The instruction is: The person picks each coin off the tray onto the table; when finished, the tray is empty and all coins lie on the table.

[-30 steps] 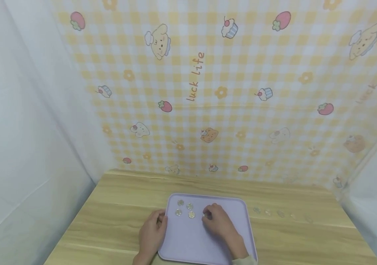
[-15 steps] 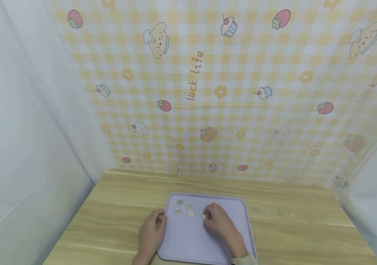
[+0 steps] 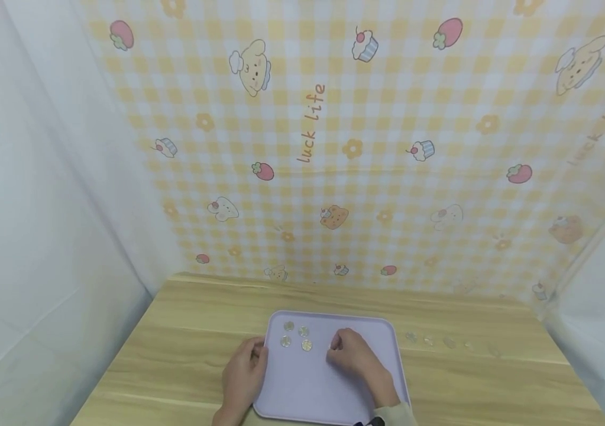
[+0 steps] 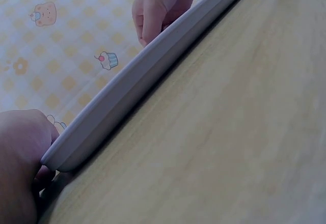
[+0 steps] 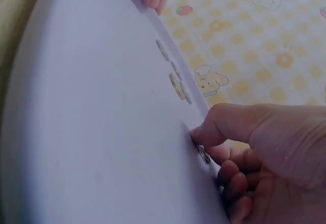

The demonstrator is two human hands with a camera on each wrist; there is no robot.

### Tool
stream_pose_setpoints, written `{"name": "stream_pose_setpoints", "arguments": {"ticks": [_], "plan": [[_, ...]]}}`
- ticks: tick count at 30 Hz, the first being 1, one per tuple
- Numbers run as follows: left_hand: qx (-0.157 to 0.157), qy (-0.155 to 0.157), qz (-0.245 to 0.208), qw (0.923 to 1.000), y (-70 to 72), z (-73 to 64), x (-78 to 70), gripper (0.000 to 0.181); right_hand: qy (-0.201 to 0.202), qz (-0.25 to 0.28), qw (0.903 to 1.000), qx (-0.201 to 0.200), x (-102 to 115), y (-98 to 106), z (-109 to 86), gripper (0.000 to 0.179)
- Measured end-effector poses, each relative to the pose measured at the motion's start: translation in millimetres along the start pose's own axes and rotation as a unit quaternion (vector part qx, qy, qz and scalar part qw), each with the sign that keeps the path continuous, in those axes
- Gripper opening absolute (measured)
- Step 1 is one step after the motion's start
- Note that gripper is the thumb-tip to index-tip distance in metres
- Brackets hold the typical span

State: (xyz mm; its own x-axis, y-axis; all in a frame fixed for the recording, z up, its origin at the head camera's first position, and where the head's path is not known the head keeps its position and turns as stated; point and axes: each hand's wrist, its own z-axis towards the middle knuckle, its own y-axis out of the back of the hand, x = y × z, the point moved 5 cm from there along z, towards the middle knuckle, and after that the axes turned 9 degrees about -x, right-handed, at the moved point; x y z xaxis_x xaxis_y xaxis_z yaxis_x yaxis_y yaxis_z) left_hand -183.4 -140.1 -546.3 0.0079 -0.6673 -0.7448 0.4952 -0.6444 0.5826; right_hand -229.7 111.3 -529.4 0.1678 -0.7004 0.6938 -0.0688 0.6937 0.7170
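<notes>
A lilac tray (image 3: 302, 384) lies on the wooden table. My left hand (image 3: 243, 374) grips its left rim, the thumb above and a finger lower down at the edge in the left wrist view. Over the tray's right half, my right hand (image 3: 354, 355) pinches a coin (image 5: 204, 155) between thumb and forefinger, close to the tray floor. The other fingers are curled in. Several similar coins (image 3: 307, 345) lie in two short rows at the tray's back left. In the head view the pinched coin is mostly hidden by the fingers.
Right of the tray, several small, pale, see-through round pieces (image 3: 449, 342) lie in a row on the wooden table (image 3: 494, 384). A checked yellow cloth (image 3: 387, 189) hangs behind the table, with white sheets (image 3: 41, 236) at the sides.
My right hand has shifted slightly to the right, and less of its coin shows now in the head view. The left hand and the coins at the back left have stayed in place.
</notes>
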Motion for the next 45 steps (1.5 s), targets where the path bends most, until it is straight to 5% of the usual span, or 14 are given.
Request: {"name": "stream_pose_setpoints", "arguments": {"ticks": [7, 17, 24, 34, 45], "plan": [[0.005, 0.007, 0.006, 0.9999, -1.1, 1.4, -0.2, 0.02, 0.052, 0.029, 0.9982, 0.005, -7, 5, 1.3, 0.016], [-0.001, 0.006, 0.01, 0.9999, -4.9, 2.6, 0.3, 0.019, 0.096, -0.081, 0.9921, -0.005, 13, 11, -1.8, 0.01], [0.001, 0.001, 0.007, 1.0, -3.7, 0.8, -0.2, 0.019, 0.101, -0.142, 0.9848, 0.001, 21, 13, -1.4, 0.014], [-0.006, -0.005, 0.005, 1.0, -1.8, 0.3, 0.3, 0.018, 0.074, -0.133, 0.9881, 0.023, 20, 10, 4.2, 0.018], [-0.008, -0.008, 0.0, 0.9999, -0.1, -0.1, -1.2, 0.019, 0.092, -0.123, 0.9876, 0.033, 27, 8, 4.8, 0.014]]}}
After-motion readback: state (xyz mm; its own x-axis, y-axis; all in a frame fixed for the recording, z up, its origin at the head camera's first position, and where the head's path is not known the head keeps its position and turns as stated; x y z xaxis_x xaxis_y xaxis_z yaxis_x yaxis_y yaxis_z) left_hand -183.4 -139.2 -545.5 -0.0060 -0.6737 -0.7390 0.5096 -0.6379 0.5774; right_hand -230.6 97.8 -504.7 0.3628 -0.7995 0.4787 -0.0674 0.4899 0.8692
